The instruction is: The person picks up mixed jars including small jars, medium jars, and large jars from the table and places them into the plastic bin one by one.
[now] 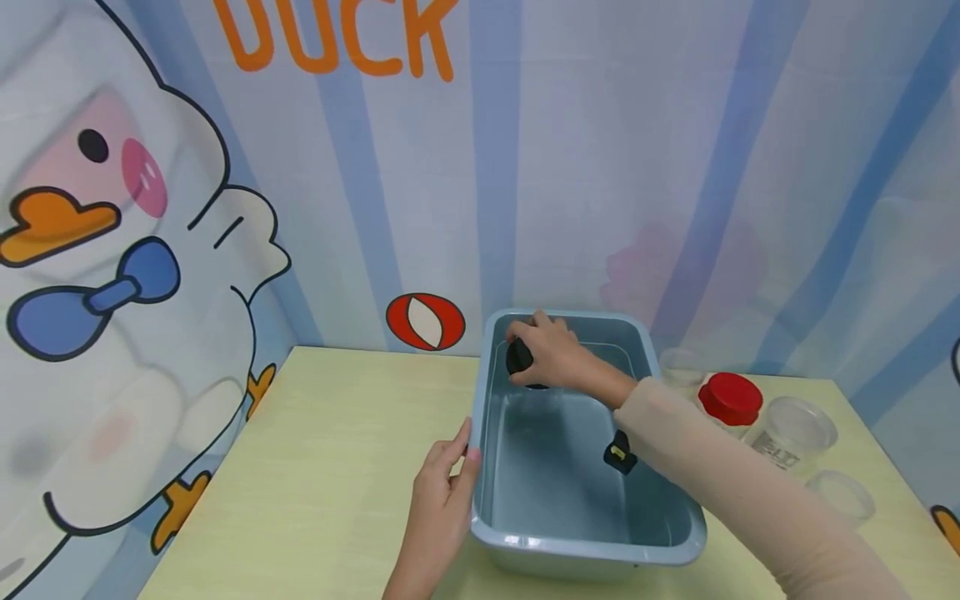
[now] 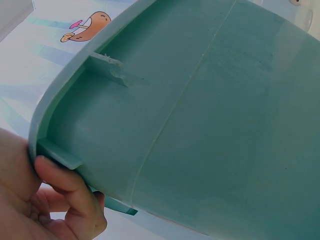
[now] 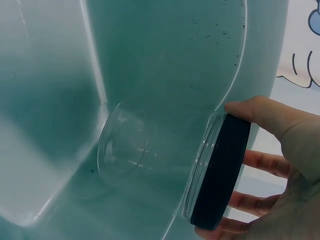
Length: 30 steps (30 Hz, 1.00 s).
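Your right hand (image 1: 551, 352) grips the black-lidded jar (image 1: 519, 358) in the tub (image 1: 558, 467); your left hand (image 1: 442, 496) holds its rim (image 1: 577, 547). Likely placing or lifting: next calls for steady control.

Tub (image 1: 592, 552): plastic, smooth, glossy at the rim. Jar (image 3: 150, 150): clear, glossy; plastic or glass, cannot tell which. Black lid (image 3: 222, 172): matt plastic, ribbed edge. Red lid (image 1: 731, 398): smooth plastic. Counter (image 1: 360, 450): smooth, matt. Backdrop (image 1: 600, 167): printed cloth, matt, lightly creased. Sleeve (image 1: 735, 475): matt cloth.
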### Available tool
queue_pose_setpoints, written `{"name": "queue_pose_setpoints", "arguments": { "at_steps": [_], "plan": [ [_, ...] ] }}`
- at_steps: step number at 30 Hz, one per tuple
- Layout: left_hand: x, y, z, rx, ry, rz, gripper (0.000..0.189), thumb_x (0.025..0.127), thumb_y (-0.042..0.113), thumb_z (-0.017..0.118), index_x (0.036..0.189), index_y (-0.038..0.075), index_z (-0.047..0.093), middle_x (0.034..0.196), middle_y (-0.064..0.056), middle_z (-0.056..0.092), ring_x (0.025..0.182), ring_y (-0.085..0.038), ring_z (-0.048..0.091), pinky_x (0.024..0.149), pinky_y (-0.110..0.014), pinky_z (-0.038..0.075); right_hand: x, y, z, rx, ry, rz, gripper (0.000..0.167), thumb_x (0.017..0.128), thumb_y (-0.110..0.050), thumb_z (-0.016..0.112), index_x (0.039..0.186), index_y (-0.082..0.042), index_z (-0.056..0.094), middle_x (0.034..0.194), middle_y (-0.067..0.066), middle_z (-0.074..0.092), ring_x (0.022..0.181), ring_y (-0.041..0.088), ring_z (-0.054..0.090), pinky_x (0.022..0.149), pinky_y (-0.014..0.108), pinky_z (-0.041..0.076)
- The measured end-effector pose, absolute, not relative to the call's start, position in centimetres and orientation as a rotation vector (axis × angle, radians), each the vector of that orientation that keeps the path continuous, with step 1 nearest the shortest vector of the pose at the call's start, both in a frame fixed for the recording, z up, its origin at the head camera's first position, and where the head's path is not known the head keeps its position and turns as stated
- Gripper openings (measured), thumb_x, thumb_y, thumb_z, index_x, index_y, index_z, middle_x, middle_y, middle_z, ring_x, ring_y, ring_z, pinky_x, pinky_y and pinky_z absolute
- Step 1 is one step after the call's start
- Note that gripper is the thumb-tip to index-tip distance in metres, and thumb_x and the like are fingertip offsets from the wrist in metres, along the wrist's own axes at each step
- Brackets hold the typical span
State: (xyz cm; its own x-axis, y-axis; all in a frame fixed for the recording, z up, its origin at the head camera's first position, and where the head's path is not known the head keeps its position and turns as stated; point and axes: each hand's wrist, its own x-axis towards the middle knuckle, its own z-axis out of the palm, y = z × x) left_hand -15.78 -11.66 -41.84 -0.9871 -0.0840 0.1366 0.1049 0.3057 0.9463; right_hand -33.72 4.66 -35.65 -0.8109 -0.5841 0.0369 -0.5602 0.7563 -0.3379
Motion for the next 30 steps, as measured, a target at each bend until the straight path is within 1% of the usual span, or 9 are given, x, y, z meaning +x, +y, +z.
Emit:
{"name": "queue_pose_setpoints", "arguments": {
  "at_steps": [10,15,17,22,24,30],
  "plan": [
    [-15.7,-11.7,-41.6,-0.016,-2.406,-1.765,0.052,0.107,0.030,0.047,0.150,0.001,0.041,0.110,-0.011,0.053,0.093,-0.017,0.067,0.079,-0.025,0.056,-34.2,4.3,-36.7,-0.945,2.876,-0.541,0.051,0.085,-0.027,0.081,0.127,-0.009,0.060,0.124,0.022,0.048,0.103,0.042,0.049,0.085,0.055,0.047],
    [-15.7,-11.7,-41.7,-0.020,-2.407,-1.764,0.052,0.108,0.029,0.047,0.150,0.001,0.040,0.110,-0.012,0.054,0.095,-0.021,0.066,0.080,-0.024,0.055,-34.5,4.2,-37.2,-0.938,2.864,-0.553,0.052,0.083,-0.027,0.083,0.126,-0.009,0.059,0.123,0.023,0.048,0.102,0.041,0.049,0.084,0.055,0.047],
    [-15.8,-11.7,-41.7,-0.016,-2.413,-1.766,0.052,0.107,0.030,0.047,0.150,0.002,0.040,0.111,-0.012,0.053,0.094,-0.020,0.066,0.080,-0.024,0.055,-34.6,4.2,-37.4,-0.932,2.863,-0.550,0.053,0.083,-0.028,0.083,0.126,-0.009,0.059,0.123,0.022,0.048,0.101,0.041,0.049,0.083,0.054,0.047],
    [-15.8,-11.7,-41.7,-0.013,-2.424,-1.754,0.052,0.107,0.032,0.047,0.151,0.003,0.041,0.113,-0.012,0.054,0.092,-0.016,0.065,0.079,-0.025,0.055,-34.8,4.2,-37.8,-0.927,2.863,-0.548,0.052,0.084,-0.028,0.083,0.126,-0.010,0.059,0.122,0.022,0.047,0.100,0.039,0.048,0.081,0.053,0.047],
    [-15.8,-11.7,-41.7,-0.012,-2.424,-1.754,0.052,0.107,0.032,0.047,0.151,0.003,0.041,0.113,-0.011,0.054,0.092,-0.016,0.065,0.079,-0.024,0.055,-34.9,4.2,-38.0,-0.924,2.864,-0.539,0.052,0.084,-0.028,0.083,0.126,-0.010,0.058,0.122,0.022,0.047,0.100,0.039,0.047,0.080,0.053,0.047],
    [-15.8,-11.7,-41.8,-0.011,-2.415,-1.760,0.051,0.107,0.030,0.047,0.150,0.002,0.041,0.113,-0.011,0.053,0.086,-0.015,0.064,0.075,-0.023,0.054,-34.7,3.9,-38.6,-0.934,2.872,-0.493,0.053,0.084,-0.028,0.083,0.127,-0.009,0.058,0.120,0.021,0.048,0.097,0.037,0.047,0.079,0.050,0.046]
  ]
}}
